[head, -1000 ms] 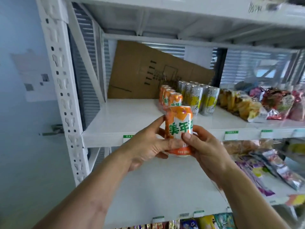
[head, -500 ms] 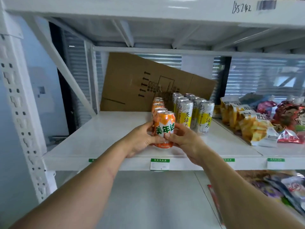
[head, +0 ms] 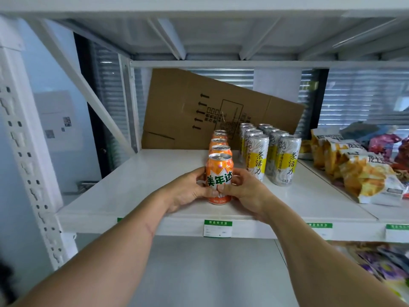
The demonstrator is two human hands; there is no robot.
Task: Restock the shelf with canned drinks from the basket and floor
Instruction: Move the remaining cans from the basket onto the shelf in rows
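Note:
An orange can [head: 219,171] with green lettering stands upright on the white shelf [head: 132,196], at the front of a single-file row of like orange cans [head: 220,149]. My left hand [head: 190,190] holds its left side and my right hand [head: 244,191] holds its right side, thumbs meeting on the label. Just to the right stand two rows of tall silver-and-yellow cans [head: 272,156]. No basket is in view.
A flattened cardboard box [head: 188,111] leans against the back of the shelf. Orange snack bags [head: 363,173] lie at the right. Green-topped price tags [head: 218,228] hang on the shelf's front edge. More snack packets [head: 387,267] sit on the lower shelf at right.
Both hands carried the orange can up and forward from below the shelf edge and set it down at the front of the orange row. The view came closer to the shelf.

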